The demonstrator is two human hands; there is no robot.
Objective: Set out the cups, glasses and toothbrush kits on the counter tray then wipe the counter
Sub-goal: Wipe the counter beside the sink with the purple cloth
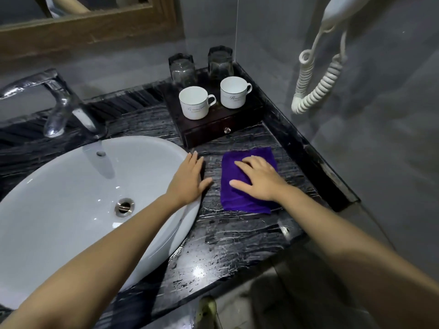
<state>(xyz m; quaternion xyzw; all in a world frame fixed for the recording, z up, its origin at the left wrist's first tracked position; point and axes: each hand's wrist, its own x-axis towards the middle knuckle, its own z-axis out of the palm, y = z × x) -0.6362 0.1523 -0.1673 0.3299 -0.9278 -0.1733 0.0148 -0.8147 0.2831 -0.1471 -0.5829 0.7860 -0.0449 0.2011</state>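
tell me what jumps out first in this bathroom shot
The purple cloth stands out, flat on the dark counter under the right hand, right of the white sink. The left hand rests on the sink's rim. Behind, white cups stand on a dark tray in the corner, with glasses behind them.

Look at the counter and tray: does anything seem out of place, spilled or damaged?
Nothing looks spilled, tipped or broken. The cups and glasses stand in neat pairs on the tray. One gap: no toothbrush kits show on it.
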